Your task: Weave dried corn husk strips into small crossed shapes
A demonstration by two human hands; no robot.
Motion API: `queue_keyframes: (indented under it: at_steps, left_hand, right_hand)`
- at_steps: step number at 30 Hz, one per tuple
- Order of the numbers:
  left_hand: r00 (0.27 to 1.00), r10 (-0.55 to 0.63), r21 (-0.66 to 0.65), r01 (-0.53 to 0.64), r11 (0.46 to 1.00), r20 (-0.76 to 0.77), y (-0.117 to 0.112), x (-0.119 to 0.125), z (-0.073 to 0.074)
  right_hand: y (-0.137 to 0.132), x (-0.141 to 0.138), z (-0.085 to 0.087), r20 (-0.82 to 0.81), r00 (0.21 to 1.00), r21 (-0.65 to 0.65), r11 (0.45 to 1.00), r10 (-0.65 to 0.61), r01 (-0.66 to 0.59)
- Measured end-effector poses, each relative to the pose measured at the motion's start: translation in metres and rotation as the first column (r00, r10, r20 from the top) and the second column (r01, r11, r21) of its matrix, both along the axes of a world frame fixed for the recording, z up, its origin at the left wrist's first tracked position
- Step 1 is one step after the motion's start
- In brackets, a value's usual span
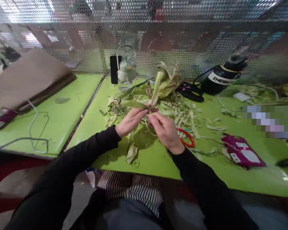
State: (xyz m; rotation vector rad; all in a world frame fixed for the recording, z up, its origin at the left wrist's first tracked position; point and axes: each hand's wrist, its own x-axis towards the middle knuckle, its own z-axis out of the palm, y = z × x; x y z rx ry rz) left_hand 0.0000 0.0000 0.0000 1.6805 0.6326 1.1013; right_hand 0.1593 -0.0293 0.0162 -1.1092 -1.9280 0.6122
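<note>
Both hands meet over the green table around pale green corn husk [156, 91], whose strips stick up and to the left from between the fingers. My left hand [133, 120] is closed on the husk, its fingers straight and pressed together. With thumb and fingers pinched, my right hand [166, 130] grips the husk's lower part; the fingers partly hide it. A bunch of dry, yellowish husks [170, 84] lies just behind. Shredded husk pieces [192, 116] are scattered around the hands. Beside my right wrist are red loop handles [188, 140], possibly of scissors. A loose husk scrap [132, 153] lies in front.
Behind stand a clear bottle with a handle [126, 75], a black phone [114, 68] and a black bottle [220, 78], before a perforated metal screen [144, 35]. A purple package [243, 150] lies right. Cardboard [31, 76] and a bent wire [36, 139] are left.
</note>
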Motion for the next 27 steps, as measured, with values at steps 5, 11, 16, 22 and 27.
queue_keyframes:
  at_steps: [5, 11, 16, 22, 27]
  left_hand:
    - [0.926, 0.240, 0.241, -0.172, 0.955, -0.292, 0.003, -0.002, -0.003]
    - [0.849, 0.404, 0.446, -0.232, 0.864, -0.341, -0.006, 0.000, -0.006]
    - [0.929, 0.317, 0.260, -0.263, 0.929, -0.191, -0.007, 0.005, -0.004]
    - [0.983, 0.074, -0.399, 0.000, 0.917, 0.170, 0.004, -0.002, 0.006]
    - [0.984, -0.049, -0.577, 0.142, 0.804, 0.173, 0.009, -0.012, 0.009]
  right_hand:
    - [-0.005, 0.002, -0.003, -0.005, 1.000, 0.118, 0.993, -0.008, 0.009]
    - [-0.003, 0.001, -0.006, 0.105, 0.994, 0.326, 0.943, 0.039, -0.071]
    - [-0.002, -0.001, -0.010, 0.159, 0.987, 0.410, 0.907, 0.026, -0.090]
    - [0.003, 0.008, -0.003, -0.044, 0.983, 0.370, 0.911, -0.178, 0.182]
    - [0.019, 0.024, 0.005, -0.174, 0.945, 0.094, 0.950, -0.278, 0.297]
